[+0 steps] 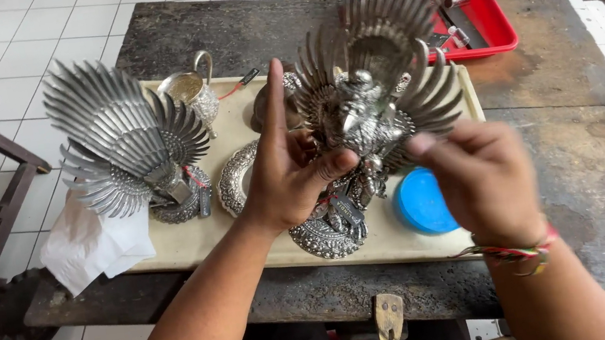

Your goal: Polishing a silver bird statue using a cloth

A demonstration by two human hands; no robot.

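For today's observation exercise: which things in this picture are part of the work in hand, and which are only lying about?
In hand:
- winged silver statue, held by the left hand and right hand

Lying about:
- second winged statue
- silver jug
- ornate silver dish
- blue lid
- white cloth
- cream tray
- red tray

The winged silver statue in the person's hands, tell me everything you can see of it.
The winged silver statue looks like ornate, finely worked metal: a central figure with feathered wings fanned out and a tall plume above, on a round embossed base. It stands upright over the cream tray. The left hand grips its front; the right hand touches its right wing. A small dark tag hangs near the base.
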